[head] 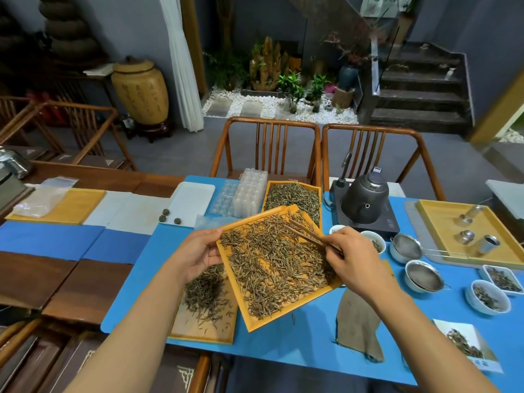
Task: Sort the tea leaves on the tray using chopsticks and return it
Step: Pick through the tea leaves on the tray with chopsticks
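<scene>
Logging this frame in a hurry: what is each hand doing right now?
Left hand: grips the edge of the tilted tray.
Right hand: holds the chopsticks over the tea leaves.

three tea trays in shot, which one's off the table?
The tilted middle tray, held at its left edge by the left hand. The far tray and the near-left tray lie flat on the blue mat.

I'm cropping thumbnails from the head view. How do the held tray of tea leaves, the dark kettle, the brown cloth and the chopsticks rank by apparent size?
1. Held tray of tea leaves
2. Brown cloth and dark kettle: look alike; the cloth lies nearer the camera, so unranked
3. Chopsticks
</scene>
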